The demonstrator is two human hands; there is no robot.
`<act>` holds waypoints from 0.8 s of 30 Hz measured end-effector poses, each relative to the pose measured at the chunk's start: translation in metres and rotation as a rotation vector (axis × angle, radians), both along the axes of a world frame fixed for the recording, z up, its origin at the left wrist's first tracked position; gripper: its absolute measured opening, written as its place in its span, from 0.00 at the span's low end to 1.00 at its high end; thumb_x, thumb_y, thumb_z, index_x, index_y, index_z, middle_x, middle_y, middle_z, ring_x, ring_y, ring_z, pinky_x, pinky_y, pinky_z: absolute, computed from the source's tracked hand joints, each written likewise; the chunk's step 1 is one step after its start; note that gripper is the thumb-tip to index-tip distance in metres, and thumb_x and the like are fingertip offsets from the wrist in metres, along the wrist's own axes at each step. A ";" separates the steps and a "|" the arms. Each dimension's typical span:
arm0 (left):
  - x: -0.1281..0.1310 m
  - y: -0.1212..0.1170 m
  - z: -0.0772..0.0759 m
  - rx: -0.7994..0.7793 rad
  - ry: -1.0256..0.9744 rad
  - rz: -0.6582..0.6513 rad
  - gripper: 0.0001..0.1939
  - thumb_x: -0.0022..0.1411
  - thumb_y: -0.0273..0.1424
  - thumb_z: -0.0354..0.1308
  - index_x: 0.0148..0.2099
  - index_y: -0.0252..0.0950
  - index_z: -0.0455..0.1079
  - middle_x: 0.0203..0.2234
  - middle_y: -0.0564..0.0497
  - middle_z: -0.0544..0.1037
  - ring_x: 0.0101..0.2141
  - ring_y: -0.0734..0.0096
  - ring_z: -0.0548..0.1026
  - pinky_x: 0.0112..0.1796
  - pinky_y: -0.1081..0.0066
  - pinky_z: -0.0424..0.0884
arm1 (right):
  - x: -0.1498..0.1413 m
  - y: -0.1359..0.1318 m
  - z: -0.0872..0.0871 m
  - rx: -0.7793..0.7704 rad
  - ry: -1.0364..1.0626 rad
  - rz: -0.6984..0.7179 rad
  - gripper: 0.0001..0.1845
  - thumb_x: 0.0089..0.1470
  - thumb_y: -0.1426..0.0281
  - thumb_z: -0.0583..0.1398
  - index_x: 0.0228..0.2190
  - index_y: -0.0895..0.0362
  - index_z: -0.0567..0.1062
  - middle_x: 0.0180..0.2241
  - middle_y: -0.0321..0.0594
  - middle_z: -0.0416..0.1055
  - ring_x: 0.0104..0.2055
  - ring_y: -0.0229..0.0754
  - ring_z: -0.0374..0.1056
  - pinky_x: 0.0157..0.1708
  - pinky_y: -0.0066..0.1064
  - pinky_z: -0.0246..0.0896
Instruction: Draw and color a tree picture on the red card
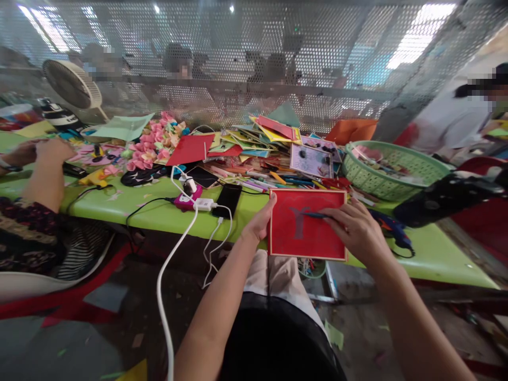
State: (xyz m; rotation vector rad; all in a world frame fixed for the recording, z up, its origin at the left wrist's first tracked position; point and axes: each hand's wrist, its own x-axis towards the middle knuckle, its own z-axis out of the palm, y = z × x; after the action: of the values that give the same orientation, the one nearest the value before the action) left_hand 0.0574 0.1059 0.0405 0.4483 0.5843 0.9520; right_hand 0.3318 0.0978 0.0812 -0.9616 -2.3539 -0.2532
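A red framed board (pixel 286 238) with a thin pale border is tilted up at the table's front edge, above my lap. Gripping its left edge is my left hand (pixel 260 219), thumb on the front side and the other fingers mostly hidden behind. My right hand (pixel 359 227) pinches a slim dark pen (pixel 315 215), its tip at a purple tree-like shape (pixel 298 222) drawn on the red surface. Just behind the board lie loose pens and pencils (pixel 278 177) and purple picture cards (pixel 311 160).
A green basket (pixel 392 164) stands right, near a dark glue gun (pixel 397 233). White cables run from a magenta power adapter (pixel 183 202) beside a black phone (pixel 228 200). Coloured papers (pixel 192 151) and pink paper flowers (pixel 151 145) are piled behind. A co-worker's hands (pixel 51 151) are at left.
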 end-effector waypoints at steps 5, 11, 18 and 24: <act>0.000 0.002 -0.004 0.005 -0.017 -0.008 0.36 0.83 0.57 0.51 0.65 0.30 0.81 0.46 0.36 0.90 0.48 0.49 0.90 0.57 0.56 0.82 | 0.002 0.001 -0.001 0.032 0.001 0.018 0.15 0.77 0.66 0.58 0.52 0.51 0.85 0.37 0.42 0.82 0.39 0.51 0.76 0.58 0.54 0.69; -0.002 0.003 -0.010 0.012 0.008 0.000 0.35 0.83 0.56 0.51 0.64 0.31 0.82 0.44 0.37 0.91 0.45 0.51 0.90 0.57 0.56 0.83 | 0.001 0.001 0.001 0.040 0.015 0.022 0.14 0.76 0.67 0.59 0.52 0.51 0.85 0.36 0.42 0.81 0.38 0.50 0.76 0.56 0.53 0.70; 0.000 -0.001 0.000 -0.031 0.048 0.010 0.36 0.84 0.55 0.47 0.64 0.31 0.82 0.45 0.37 0.90 0.50 0.49 0.90 0.59 0.54 0.82 | 0.003 -0.001 0.002 0.018 0.021 0.029 0.13 0.76 0.67 0.60 0.51 0.49 0.85 0.38 0.42 0.82 0.39 0.51 0.76 0.52 0.50 0.71; 0.001 -0.004 0.007 -0.028 0.073 0.010 0.37 0.85 0.55 0.44 0.63 0.29 0.82 0.44 0.37 0.91 0.48 0.52 0.90 0.58 0.56 0.82 | 0.001 -0.002 0.005 0.033 0.018 0.024 0.13 0.76 0.67 0.60 0.51 0.50 0.85 0.36 0.42 0.82 0.38 0.51 0.74 0.50 0.50 0.71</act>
State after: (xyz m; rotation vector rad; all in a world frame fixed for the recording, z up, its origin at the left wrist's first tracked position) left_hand 0.0582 0.1023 0.0476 0.4564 0.6655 0.9384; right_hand 0.3327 0.0959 0.0860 -0.9161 -2.3363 -0.2729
